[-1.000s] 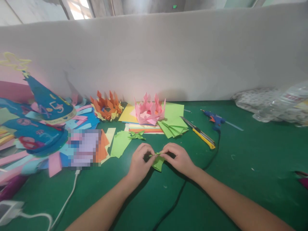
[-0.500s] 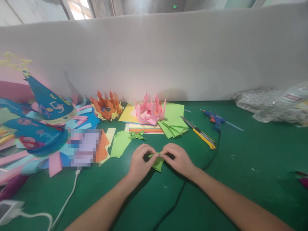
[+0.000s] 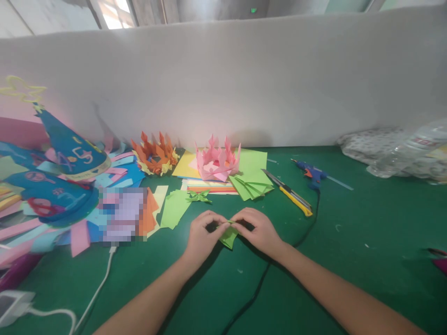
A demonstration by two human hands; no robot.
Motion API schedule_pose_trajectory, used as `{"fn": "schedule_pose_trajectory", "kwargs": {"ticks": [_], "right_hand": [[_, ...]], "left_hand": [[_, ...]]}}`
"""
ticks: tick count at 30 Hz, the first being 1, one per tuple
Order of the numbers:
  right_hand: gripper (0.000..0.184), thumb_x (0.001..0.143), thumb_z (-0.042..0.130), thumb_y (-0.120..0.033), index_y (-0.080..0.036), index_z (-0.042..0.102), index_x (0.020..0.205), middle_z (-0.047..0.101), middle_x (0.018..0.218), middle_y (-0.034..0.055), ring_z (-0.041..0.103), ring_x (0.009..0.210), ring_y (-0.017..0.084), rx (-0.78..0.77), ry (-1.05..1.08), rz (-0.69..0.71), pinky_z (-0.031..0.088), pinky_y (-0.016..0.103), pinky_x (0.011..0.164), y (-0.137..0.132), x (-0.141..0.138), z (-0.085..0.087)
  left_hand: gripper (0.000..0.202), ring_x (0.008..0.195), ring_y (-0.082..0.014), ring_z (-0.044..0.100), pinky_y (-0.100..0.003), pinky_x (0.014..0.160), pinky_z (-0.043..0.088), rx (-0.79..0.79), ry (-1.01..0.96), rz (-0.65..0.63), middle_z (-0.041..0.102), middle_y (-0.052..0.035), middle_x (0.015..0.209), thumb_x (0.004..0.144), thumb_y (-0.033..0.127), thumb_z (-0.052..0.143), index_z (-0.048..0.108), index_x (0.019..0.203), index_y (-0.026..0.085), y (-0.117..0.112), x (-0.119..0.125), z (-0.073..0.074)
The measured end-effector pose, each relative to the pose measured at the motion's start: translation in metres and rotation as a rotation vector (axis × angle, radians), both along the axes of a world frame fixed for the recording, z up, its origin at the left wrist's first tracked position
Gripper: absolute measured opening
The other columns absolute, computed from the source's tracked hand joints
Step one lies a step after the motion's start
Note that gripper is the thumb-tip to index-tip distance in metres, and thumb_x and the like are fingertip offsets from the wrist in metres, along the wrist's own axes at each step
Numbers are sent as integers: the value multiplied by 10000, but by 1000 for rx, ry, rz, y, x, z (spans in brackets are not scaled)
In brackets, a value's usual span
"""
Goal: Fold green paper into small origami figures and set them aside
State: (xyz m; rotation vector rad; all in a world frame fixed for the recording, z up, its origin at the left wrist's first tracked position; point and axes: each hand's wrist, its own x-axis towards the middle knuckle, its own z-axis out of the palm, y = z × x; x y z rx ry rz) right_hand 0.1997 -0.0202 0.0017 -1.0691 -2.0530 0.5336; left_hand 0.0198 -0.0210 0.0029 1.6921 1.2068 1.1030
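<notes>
A small folded piece of green paper (image 3: 228,236) is pinched between both hands just above the green table (image 3: 349,242). My left hand (image 3: 202,235) grips its left end with curled fingers. My right hand (image 3: 256,229) grips its right end, fingertips meeting the left hand's at the paper's top fold. A finished green paper bow (image 3: 199,196) lies just beyond the hands, next to loose green sheets (image 3: 174,208).
Beyond the hands lie a pink paper crown (image 3: 217,163), an orange paper crown (image 3: 154,152), green folded squares (image 3: 252,185), a yellow utility knife (image 3: 291,193) and a blue glue gun (image 3: 312,172) with its black cord. Blue party hats (image 3: 70,149) and paper strips fill the left. Plastic bags (image 3: 394,149) sit far right.
The hands shifted very slightly, working the fold at the top of the green paper; the left fingers curled a little closer. Nothing else moved.
</notes>
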Motion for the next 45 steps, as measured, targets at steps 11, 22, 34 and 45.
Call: {"fn": "schedule_pose_trajectory", "kwargs": {"ticks": [11,22,34,45], "right_hand": [[136,870,557,-266,-200,638,783,652,711,24,581,687,153,41,56,0,436,278,652,0,-1,-1],[109,861,570,-239,-207,652,797,658,725,22,585,700,151,15,63,29,438,279,666,1,0,-1],[95,844,582,-247,-207,639,779,655,748,24,581,730,168,-60,56,-62,440,300,696,3,1,3],[111,787,621,-248,-196,665,699,672,707,11,612,678,153,-253,150,-109,453,259,652,3,2,6]], "left_hand": [[73,674,-132,549,-245,648,432,18,-26,-23,604,-15,691,736,202,646,637,674,163,0,0,-1],[57,779,-139,546,-255,720,436,54,-101,-99,562,-25,795,753,159,604,560,717,164,2,1,-6],[87,729,-124,534,-238,670,439,-173,-231,-117,550,-19,771,772,237,597,560,759,159,5,1,-7],[213,705,-121,546,-228,639,438,-290,-281,-78,587,-10,773,724,274,651,608,905,168,8,0,-8]]}}
